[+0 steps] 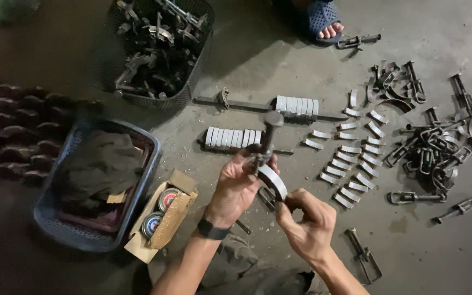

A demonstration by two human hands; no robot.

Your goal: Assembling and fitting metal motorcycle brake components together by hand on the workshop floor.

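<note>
Seen from my remote station through the head camera: the left hand is closed around a dark metal clamp held above a concrete floor, its long stem running up and slightly right, away from the body, toward the knob at its top. The right hand pinches the lower end of a curved grey metal strip, which slants down and right from the clamp's base, so the strip lies between the two hands and touches the clamp. The left hand is nearer the clamp body; the right, the strip's free end. Just how the strip seats in the clamp is hidden behind the fingers. Rows of loose grey strips lie to the right, beside a heap of dark clamps. A wire basket of parts is too dim to read; a sandalled foot is cut off at the top edge.
</note>
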